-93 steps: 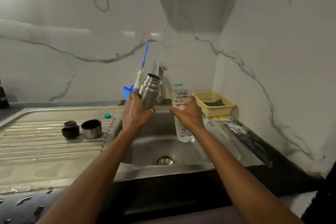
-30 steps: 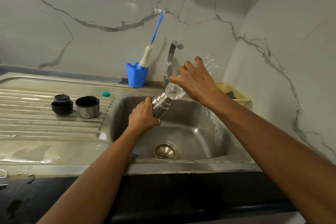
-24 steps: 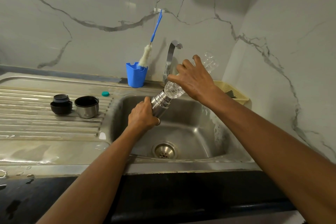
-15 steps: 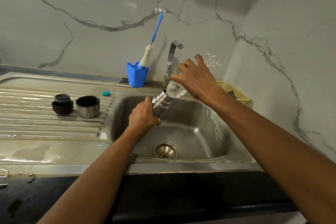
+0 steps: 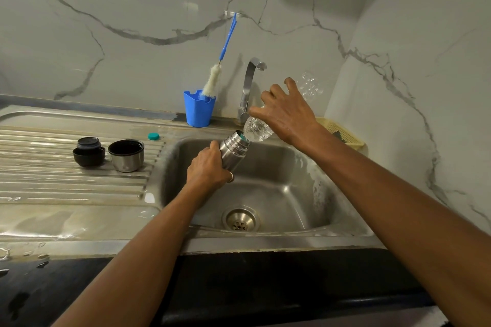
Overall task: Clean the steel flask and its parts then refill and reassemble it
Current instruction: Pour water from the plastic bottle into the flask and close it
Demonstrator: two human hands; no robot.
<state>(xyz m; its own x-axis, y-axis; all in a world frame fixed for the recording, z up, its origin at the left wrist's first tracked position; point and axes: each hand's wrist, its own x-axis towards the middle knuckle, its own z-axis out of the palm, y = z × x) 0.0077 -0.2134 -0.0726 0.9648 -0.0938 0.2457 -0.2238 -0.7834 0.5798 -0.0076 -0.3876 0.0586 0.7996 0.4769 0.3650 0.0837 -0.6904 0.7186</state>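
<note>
**Water bottle tipped into the open flask above the sink**

The left hand (image 5: 208, 167) has its fingers wrapped round the lower body of the steel flask (image 5: 233, 150) and holds it above the sink basin (image 5: 279, 188), leaning with the open mouth up and to the right. A ring (image 5: 230, 176) shows on one finger of that hand.

The right hand (image 5: 285, 111) grips a clear plastic water bottle (image 5: 256, 129) from above, fingers spread and curled over its middle. The bottle is tilted neck-down, with its base raised toward the wall. Its teal neck ring sits right at the flask's mouth. Whether water is flowing cannot be told.

On the ribbed drainboard (image 5: 53, 186) to the left, the steel cup lid (image 5: 126, 155) stands open side up. The black stopper (image 5: 89, 151) sits just beside it on the left. A small teal bottle cap (image 5: 153, 136) lies behind them, near the basin's edge.

Behind the basin a blue holder (image 5: 199, 111) stands against the marble-patterned wall. A bottle brush (image 5: 212, 79) with a blue handle leans in it. The tap (image 5: 249, 82) rises just to its right. A yellow basket (image 5: 342, 134) shows partly behind the right forearm. The drain (image 5: 240, 219) lies below the flask in the basin floor.
</note>
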